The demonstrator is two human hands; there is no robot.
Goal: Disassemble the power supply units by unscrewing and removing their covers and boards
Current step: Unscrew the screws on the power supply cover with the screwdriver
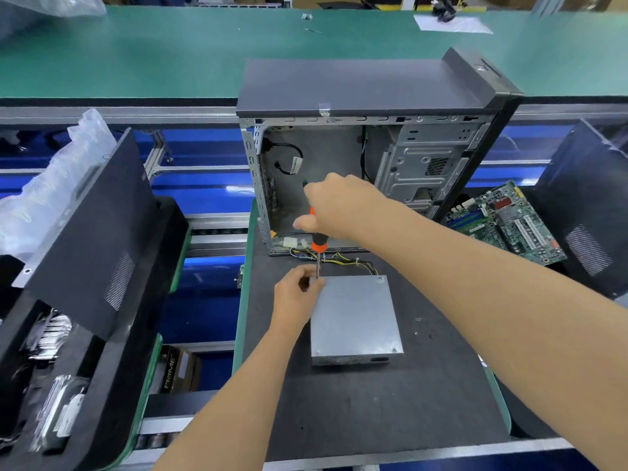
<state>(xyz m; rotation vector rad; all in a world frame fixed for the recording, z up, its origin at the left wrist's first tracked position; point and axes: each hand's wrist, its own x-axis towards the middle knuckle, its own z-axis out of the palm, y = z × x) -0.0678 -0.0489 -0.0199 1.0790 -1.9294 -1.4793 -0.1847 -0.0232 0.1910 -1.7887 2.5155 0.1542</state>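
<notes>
PSU: our metal box (pixel 355 317) lies centre frame on the desk (pixel 390 413), lid on.
R hand (pixel 336 207): gripping screwdriver (pixel 318 244).
L hand (pixel 297 295): pinching shaft at upper-left corner.
Risk: tip slips, we reckon, stripping screw.

One power supply (pixel 355 317), one screwdriver (pixel 318 244), one open computer case (pixel 367 147), one motherboard (pixel 506 222), two dark side panels (pixel 91 232) (pixel 588 212), two hands (pixel 295 297) (pixel 336 207), and one cardboard box (pixel 176 370).
</notes>
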